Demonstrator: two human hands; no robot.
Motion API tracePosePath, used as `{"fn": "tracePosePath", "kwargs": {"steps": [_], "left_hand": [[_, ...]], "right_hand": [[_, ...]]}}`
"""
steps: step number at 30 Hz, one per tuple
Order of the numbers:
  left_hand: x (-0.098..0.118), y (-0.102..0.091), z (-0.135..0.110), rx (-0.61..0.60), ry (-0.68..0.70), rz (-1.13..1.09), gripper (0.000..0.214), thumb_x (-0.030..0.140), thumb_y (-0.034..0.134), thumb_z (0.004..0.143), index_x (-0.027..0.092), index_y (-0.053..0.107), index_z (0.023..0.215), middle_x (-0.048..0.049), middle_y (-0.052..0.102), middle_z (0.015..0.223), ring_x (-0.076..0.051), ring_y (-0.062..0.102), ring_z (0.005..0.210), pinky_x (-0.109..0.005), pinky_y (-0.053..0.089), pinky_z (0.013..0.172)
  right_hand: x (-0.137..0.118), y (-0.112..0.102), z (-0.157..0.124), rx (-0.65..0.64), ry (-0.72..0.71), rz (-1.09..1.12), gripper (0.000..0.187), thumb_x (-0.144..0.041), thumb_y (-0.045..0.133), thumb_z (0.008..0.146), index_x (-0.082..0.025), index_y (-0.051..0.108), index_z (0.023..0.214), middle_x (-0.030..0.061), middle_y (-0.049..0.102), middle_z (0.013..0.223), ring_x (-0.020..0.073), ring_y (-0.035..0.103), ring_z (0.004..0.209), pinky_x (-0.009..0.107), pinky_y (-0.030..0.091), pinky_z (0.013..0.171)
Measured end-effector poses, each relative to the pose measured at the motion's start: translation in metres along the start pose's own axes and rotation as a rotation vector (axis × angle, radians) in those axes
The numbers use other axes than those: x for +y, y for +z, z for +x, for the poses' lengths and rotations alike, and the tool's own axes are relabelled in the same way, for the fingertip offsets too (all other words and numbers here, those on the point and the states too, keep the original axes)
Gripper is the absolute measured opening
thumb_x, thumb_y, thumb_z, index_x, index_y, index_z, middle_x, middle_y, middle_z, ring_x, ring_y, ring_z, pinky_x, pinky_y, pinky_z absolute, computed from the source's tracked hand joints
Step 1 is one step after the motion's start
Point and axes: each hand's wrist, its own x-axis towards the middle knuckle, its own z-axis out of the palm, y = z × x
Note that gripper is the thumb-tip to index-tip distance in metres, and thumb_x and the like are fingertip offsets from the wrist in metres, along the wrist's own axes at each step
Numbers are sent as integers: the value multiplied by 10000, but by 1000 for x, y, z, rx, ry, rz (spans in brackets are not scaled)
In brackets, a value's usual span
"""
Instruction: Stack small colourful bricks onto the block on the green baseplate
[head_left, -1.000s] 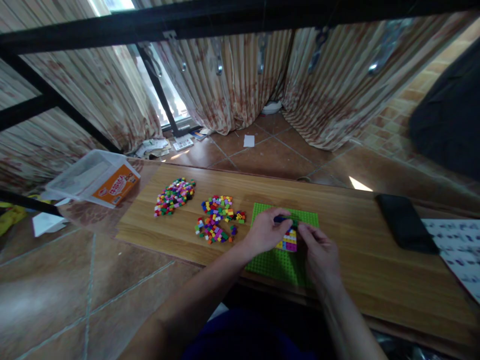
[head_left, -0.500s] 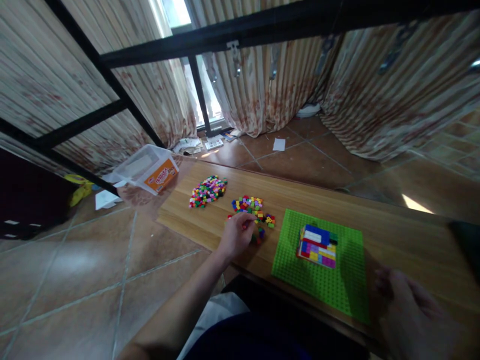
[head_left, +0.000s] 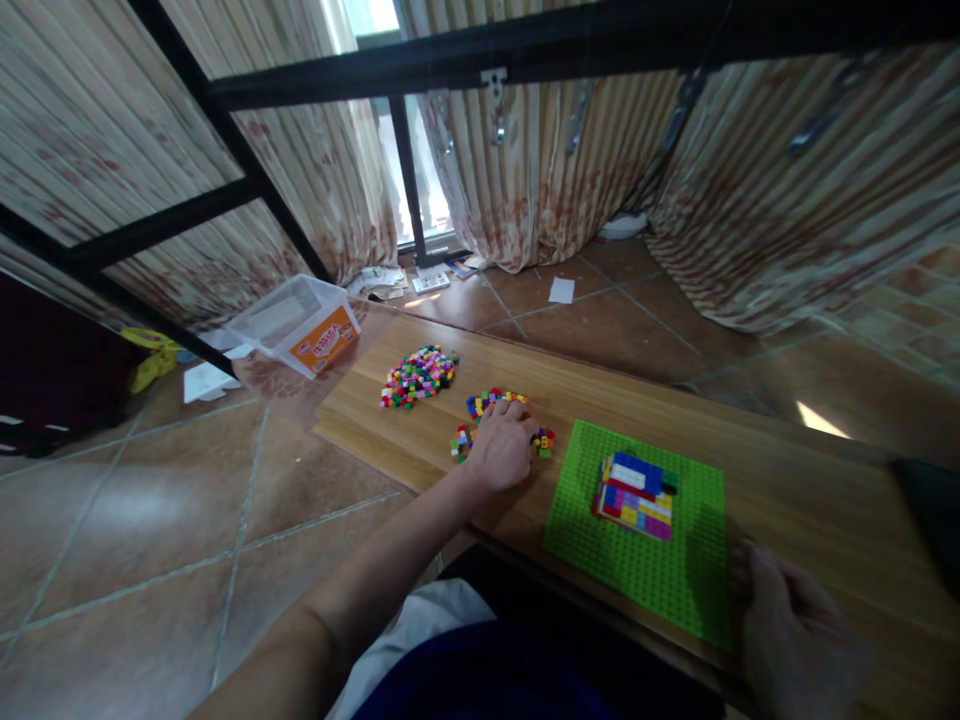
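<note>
My left hand (head_left: 504,447) lies knuckles up on the nearer pile of small coloured bricks (head_left: 491,405), its fingers curled down into the pile and their tips hidden. A green baseplate (head_left: 675,570) lies on the wooden table (head_left: 810,500) to the right of that hand. A low block of stacked bricks (head_left: 636,495), blue on top with red, yellow and pink rows, sits on the plate. My right hand (head_left: 787,640) rests at the table's near edge, right of the plate, fingers loosely bent with nothing seen in them.
A second pile of coloured bricks (head_left: 418,376) lies further left on the table. A clear plastic box with an orange label (head_left: 296,325) sits at the table's left end. A dark object (head_left: 934,510) lies at the right edge. Black metal bars (head_left: 247,190) and curtains stand behind.
Both hands have left the brick block on the plate. My left hand moved left onto the nearer brick pile, my right hand drew back to the table's near edge. The view swung left.
</note>
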Motion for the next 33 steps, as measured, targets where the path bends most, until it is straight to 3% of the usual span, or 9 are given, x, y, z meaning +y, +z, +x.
{"fn": "tracePosePath", "kwargs": {"steps": [3, 6, 10, 13, 16, 20, 23, 28, 33], "left_hand": [[1, 0, -1, -12, 1, 39, 228, 138, 537, 802, 173, 682, 974, -103, 599, 1168, -291, 514, 1073, -456, 430, 933], [1, -3, -3, 16, 11, -5, 211, 141, 523, 826, 170, 667, 977, -99, 597, 1180, -279, 516, 1093, -448, 428, 956], [5, -8, -15, 116, 45, -235, 199, 130, 520, 838, 169, 638, 993, -93, 609, 1167, -243, 529, 1125, -421, 405, 1026], [18, -12, -29, 168, 7, -487, 183, 143, 533, 840, 166, 624, 996, -90, 643, 1087, -227, 571, 1072, -391, 436, 987], [37, -12, -42, 57, -122, -814, 138, 186, 539, 852, 169, 623, 960, -62, 669, 940, -191, 627, 887, -328, 495, 831], [62, -9, -53, -134, -213, -1220, 133, 259, 586, 845, 150, 615, 916, -34, 658, 831, -145, 623, 745, -247, 480, 684], [73, -9, -54, -208, -224, -1328, 154, 277, 639, 814, 147, 625, 893, -25, 659, 822, -133, 614, 742, -238, 471, 692], [82, -13, -53, -322, -239, -1353, 173, 311, 653, 809, 146, 635, 857, -19, 658, 786, -127, 609, 724, -235, 468, 680], [88, -11, -50, -354, -230, -1269, 185, 327, 639, 816, 149, 637, 866, -28, 669, 789, -146, 627, 736, -252, 479, 690]], "right_hand": [[-8, 2, -3, 27, 88, -109, 352, -456, 588, 817, -162, 723, 957, 70, 703, 823, 249, 646, 789, 349, 468, 703], [-16, 3, -5, 17, 107, -78, 372, -450, 584, 812, -144, 719, 973, 75, 697, 842, 241, 640, 788, 346, 470, 709], [-21, 3, -5, 31, 119, 3, 368, -445, 604, 790, -131, 718, 945, 76, 694, 829, 233, 630, 764, 346, 479, 704], [-28, 3, -10, 53, 92, 49, 366, -447, 627, 775, -135, 718, 943, 81, 706, 858, 236, 641, 791, 359, 488, 741], [-45, 6, -28, -15, -57, 56, 370, -465, 675, 754, -172, 718, 976, 79, 719, 931, 238, 658, 854, 371, 496, 803], [-73, 17, -64, -313, -512, 72, 265, -365, 659, 826, -249, 689, 1062, 39, 707, 992, 174, 664, 825, 308, 529, 760], [-84, 26, -80, -396, -780, 42, 264, -234, 602, 877, -279, 651, 1133, 30, 697, 1069, 161, 663, 968, 287, 533, 837], [-80, 27, -82, -300, -844, -4, 229, -177, 570, 895, -249, 633, 1103, 32, 700, 1001, 142, 673, 913, 262, 551, 797], [-75, 22, -78, -244, -854, -81, 187, -206, 553, 908, -235, 633, 1074, 34, 709, 972, 158, 682, 884, 286, 562, 771]]}}
